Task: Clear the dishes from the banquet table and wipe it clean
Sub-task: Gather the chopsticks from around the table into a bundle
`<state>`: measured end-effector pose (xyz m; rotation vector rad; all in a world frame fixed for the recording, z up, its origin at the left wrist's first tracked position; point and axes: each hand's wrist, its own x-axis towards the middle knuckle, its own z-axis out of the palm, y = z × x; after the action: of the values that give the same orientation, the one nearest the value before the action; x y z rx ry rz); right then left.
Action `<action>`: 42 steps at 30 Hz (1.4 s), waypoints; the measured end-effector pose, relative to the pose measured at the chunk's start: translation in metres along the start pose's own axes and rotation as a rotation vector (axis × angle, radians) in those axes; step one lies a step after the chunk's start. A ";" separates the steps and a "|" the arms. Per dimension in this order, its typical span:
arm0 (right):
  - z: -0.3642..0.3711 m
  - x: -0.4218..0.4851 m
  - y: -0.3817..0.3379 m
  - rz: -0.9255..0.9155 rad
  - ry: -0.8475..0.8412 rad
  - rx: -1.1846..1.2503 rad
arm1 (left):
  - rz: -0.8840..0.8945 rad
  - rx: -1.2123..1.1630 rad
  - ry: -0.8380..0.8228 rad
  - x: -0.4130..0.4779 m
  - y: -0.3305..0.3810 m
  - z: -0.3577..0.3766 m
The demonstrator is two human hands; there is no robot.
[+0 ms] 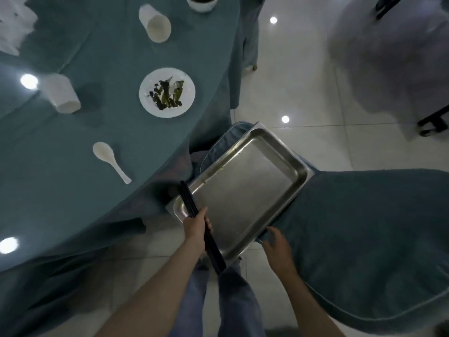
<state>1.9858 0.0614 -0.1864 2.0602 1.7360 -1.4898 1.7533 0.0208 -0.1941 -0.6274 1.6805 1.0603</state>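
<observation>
Chopsticks (188, 200) sit gripped in the left hand (196, 227) over a corner of the steel tray (301, 171); the right hand (277, 244), fingers loose, hovers beside its edge. A white plate (145, 93) holds green scraps (167, 94).

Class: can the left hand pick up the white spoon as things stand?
Probably not yet: the left hand grips chopsticks over the tray, so it is occupied. Nothing stands between it and the spoon, so the way itself looks free.

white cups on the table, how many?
2. The far cup sits beyond the plate; left cup sits left of it. A white vessel cut off at the top edge may be a third.
</observation>
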 end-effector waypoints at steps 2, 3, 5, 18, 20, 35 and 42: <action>0.010 0.022 0.012 0.041 -0.003 0.051 | -0.029 -0.012 0.026 0.028 -0.014 0.008; 0.015 0.033 0.019 0.059 -0.006 0.076 | -0.049 -0.024 0.037 0.041 -0.020 0.012; 0.027 0.058 0.035 0.090 -0.031 0.142 | -0.088 -0.054 0.048 0.064 -0.031 0.021; 0.079 0.127 0.061 0.114 0.169 0.018 | -0.014 -0.040 0.255 0.147 -0.080 0.033; 0.077 0.128 0.058 0.108 0.193 0.030 | 0.016 -0.017 0.287 0.155 -0.083 0.032; 0.049 0.131 0.036 -0.246 0.451 -0.533 | -0.174 0.335 0.167 0.124 -0.085 0.035; 0.098 0.151 0.032 -0.390 -0.135 -0.777 | 0.505 1.199 -0.036 0.110 -0.070 0.022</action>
<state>1.9353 0.1016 -0.3571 1.2553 2.2506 -0.7588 1.7811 0.0154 -0.3234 0.6066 2.1016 0.2074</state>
